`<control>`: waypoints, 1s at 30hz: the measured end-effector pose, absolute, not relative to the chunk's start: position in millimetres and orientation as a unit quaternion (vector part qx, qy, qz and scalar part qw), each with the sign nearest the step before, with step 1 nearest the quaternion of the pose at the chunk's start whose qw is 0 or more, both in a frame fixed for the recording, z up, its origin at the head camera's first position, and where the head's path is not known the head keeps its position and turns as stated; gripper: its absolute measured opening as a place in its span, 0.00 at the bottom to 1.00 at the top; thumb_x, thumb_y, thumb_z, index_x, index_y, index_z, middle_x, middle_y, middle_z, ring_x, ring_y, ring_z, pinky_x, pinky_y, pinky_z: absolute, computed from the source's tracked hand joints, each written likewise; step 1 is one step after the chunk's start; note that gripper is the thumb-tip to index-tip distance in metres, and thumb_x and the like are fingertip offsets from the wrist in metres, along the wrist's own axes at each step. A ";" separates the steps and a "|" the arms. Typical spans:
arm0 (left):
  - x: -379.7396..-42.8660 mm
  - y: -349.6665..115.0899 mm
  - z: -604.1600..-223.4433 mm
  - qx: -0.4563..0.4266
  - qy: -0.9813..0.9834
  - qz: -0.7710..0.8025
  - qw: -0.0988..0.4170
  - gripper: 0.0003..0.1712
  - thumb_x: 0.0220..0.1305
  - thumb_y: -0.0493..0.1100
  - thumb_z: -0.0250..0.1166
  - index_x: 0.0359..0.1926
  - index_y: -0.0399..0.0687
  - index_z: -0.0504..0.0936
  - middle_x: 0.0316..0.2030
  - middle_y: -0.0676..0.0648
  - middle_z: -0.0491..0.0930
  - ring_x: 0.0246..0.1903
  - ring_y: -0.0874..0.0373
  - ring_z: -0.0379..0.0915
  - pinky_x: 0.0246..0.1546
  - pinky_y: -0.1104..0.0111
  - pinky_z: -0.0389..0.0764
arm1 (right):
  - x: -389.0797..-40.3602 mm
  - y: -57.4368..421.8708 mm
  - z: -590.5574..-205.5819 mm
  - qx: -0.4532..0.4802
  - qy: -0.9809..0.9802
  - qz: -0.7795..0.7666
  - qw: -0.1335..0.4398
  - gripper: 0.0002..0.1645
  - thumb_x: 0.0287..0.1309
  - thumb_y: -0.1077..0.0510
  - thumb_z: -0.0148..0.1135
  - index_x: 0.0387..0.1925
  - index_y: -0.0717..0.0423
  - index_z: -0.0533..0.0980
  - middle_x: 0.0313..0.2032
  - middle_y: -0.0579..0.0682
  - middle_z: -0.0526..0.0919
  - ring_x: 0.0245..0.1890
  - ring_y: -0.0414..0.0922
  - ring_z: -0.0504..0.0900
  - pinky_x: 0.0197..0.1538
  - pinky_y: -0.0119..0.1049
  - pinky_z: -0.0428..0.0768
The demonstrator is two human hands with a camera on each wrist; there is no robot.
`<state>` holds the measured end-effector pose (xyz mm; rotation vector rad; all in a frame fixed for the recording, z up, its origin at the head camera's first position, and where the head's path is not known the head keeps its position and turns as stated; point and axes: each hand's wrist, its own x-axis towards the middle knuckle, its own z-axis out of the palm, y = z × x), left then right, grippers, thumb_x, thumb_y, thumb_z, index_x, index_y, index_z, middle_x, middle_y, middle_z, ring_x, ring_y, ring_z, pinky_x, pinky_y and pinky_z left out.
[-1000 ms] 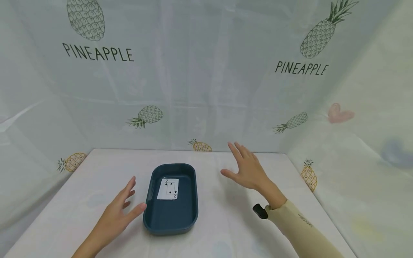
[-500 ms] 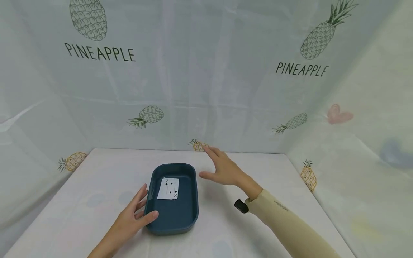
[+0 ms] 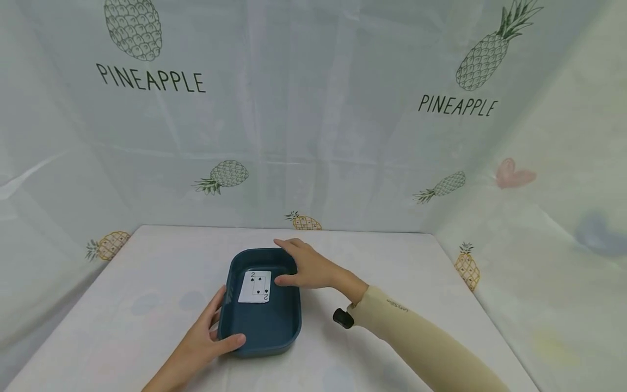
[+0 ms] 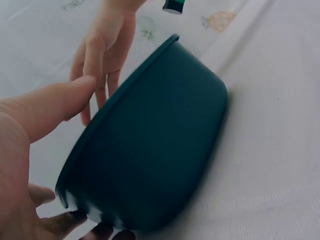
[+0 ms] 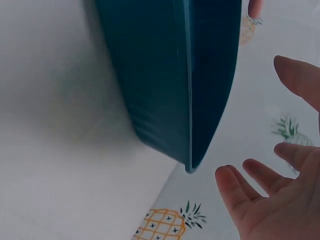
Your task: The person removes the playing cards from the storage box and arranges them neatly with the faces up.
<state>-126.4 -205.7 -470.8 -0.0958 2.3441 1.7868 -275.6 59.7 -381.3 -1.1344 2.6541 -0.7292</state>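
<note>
A dark blue rectangular tray [image 3: 266, 329] sits on the white table, left of the middle. On its floor lies a two of spades playing card [image 3: 255, 287], face up. My left hand [image 3: 201, 335] is at the tray's left side: the fingertips reach the outer wall in the left wrist view, while the thumb extends over the rim. Over the far right corner hovers my right hand [image 3: 313, 267], thumb and fingers spread. The right wrist view shows a gap between that hand [image 5: 280, 195] and the tray [image 5: 150, 75]. Neither wrist view shows the card.
A pale curtain [image 3: 313, 136] printed with pineapples rises behind the white table [image 3: 382, 261] and continues along both sides. A dark device [image 3: 343, 318] is worn at the right wrist, beside the beige sleeve [image 3: 411, 332].
The right hand has moved left from beside the tray to above its far right corner. The left hand has come right, up to the tray's left wall. Tray and card have stayed in place.
</note>
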 end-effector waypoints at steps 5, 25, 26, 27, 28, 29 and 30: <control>-126.3 -212.9 -476.3 -0.021 0.780 0.616 0.112 0.67 0.64 0.48 0.78 0.87 0.64 0.37 0.81 0.28 0.48 0.67 0.30 0.71 0.60 0.48 0.84 | -276.4 42.1 -383.5 -0.395 0.883 -0.234 0.102 0.54 0.67 0.42 0.72 0.85 0.48 0.56 0.77 0.55 0.66 0.74 0.52 0.68 0.74 0.52 0.73; -125.2 -212.4 -479.7 0.024 0.729 0.670 0.137 0.68 0.68 0.43 0.75 0.87 0.65 0.31 0.81 0.29 0.35 0.73 0.28 0.64 0.58 0.58 0.86 | -285.9 6.7 -412.1 -0.393 0.884 -0.195 0.160 0.55 0.62 0.42 0.76 0.82 0.55 0.61 0.72 0.58 0.72 0.67 0.46 0.75 0.70 0.39 0.75; -125.2 -212.7 -479.5 0.025 0.727 0.672 0.139 0.68 0.68 0.43 0.75 0.87 0.65 0.31 0.81 0.29 0.34 0.73 0.27 0.63 0.58 0.58 0.86 | -286.5 6.1 -414.6 -0.394 0.885 -0.192 0.157 0.55 0.62 0.42 0.76 0.82 0.55 0.61 0.72 0.58 0.72 0.66 0.45 0.75 0.69 0.38 0.75; -125.3 -213.0 -479.4 0.025 0.728 0.671 0.140 0.68 0.69 0.43 0.75 0.87 0.65 0.30 0.81 0.29 0.33 0.73 0.27 0.62 0.58 0.58 0.86 | -287.1 5.3 -416.8 -0.396 0.885 -0.189 0.153 0.55 0.61 0.43 0.77 0.81 0.55 0.62 0.71 0.58 0.72 0.65 0.44 0.75 0.68 0.37 0.76; -125.1 -213.5 -479.4 0.025 0.730 0.668 0.140 0.68 0.69 0.44 0.75 0.87 0.66 0.30 0.81 0.30 0.33 0.73 0.27 0.62 0.58 0.58 0.86 | -287.6 4.4 -418.9 -0.398 0.886 -0.186 0.151 0.54 0.61 0.43 0.77 0.81 0.55 0.62 0.71 0.58 0.72 0.64 0.44 0.75 0.67 0.36 0.76; -125.0 -214.2 -479.6 0.025 0.734 0.664 0.141 0.68 0.69 0.44 0.75 0.87 0.66 0.30 0.81 0.30 0.33 0.74 0.26 0.61 0.58 0.58 0.86 | -288.4 3.2 -421.3 -0.399 0.887 -0.182 0.148 0.54 0.60 0.43 0.77 0.81 0.55 0.63 0.71 0.57 0.73 0.64 0.43 0.75 0.67 0.35 0.76; -124.9 -215.1 -479.9 0.025 0.737 0.660 0.141 0.68 0.69 0.45 0.75 0.86 0.66 0.30 0.81 0.30 0.33 0.74 0.26 0.60 0.59 0.58 0.85 | -288.7 1.8 -422.8 -0.397 0.888 -0.180 0.146 0.55 0.60 0.43 0.78 0.81 0.55 0.63 0.71 0.57 0.73 0.64 0.44 0.75 0.66 0.35 0.77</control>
